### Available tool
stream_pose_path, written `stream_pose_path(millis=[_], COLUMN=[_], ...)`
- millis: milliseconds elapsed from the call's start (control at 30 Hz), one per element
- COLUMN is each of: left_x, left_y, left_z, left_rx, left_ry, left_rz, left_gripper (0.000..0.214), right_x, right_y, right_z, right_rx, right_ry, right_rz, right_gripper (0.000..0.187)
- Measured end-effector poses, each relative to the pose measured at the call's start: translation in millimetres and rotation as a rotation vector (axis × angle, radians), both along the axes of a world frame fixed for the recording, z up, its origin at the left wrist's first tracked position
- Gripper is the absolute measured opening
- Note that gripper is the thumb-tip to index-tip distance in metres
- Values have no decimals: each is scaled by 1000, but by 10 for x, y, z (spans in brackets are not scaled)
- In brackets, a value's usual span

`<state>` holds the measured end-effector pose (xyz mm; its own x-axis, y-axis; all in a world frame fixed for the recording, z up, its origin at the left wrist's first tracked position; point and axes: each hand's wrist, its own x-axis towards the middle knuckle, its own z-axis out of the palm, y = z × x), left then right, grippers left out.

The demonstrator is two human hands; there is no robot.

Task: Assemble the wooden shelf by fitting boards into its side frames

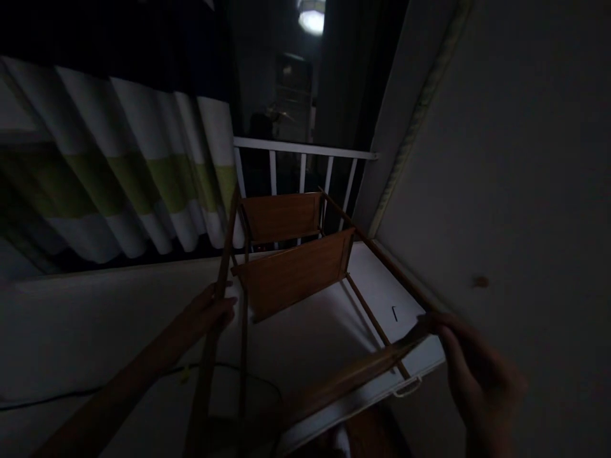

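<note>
Head view, wooden rack point(296, 277) gripped between left hand point(210, 316), right hand point(477, 375)

Left hand point(210, 315), lower left of centre: forearm extends from the bottom-left corner, fingers point(225, 305) curled closed. Right hand point(480, 378), lower right: back toward the camera, fingers pinched together, pointing up-left.

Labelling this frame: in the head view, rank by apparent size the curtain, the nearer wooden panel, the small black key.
1. curtain
2. nearer wooden panel
3. small black key, by far the smallest; no two look alike.
</note>
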<state>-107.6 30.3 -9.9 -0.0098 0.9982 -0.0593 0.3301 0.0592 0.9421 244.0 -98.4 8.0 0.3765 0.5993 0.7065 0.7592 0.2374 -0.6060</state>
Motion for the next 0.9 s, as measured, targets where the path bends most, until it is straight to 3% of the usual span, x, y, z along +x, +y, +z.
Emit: stream_pose_path(millis=[67, 133, 267, 467, 633, 900], left_x=[11, 33, 99, 187, 232, 224], left_y=[29, 43, -41, -529, -976, -1118], left_z=[-18, -11, 45, 50, -106, -476], left_rx=[9, 65, 130, 188, 230, 489], left_ry=[-59, -58, -48, -77, -176, -284], left_rz=[-57, -121, -142, -187, -279, -341], left_gripper=[47, 33, 31, 40, 49, 51], right_x=[-186, -380, -768, -1022, -1012, -1109], right_y=[25, 73, 198, 179, 69, -70], right_z=[12, 29, -1, -139, -183, -179], right_rx=[57, 97, 173, 66, -26, -92], right_ry=[-153, -265, -359, -466, -456, -429], right_rz=[231, 360, 459, 447, 401, 382], right_gripper=[13, 13, 15, 19, 22, 23])
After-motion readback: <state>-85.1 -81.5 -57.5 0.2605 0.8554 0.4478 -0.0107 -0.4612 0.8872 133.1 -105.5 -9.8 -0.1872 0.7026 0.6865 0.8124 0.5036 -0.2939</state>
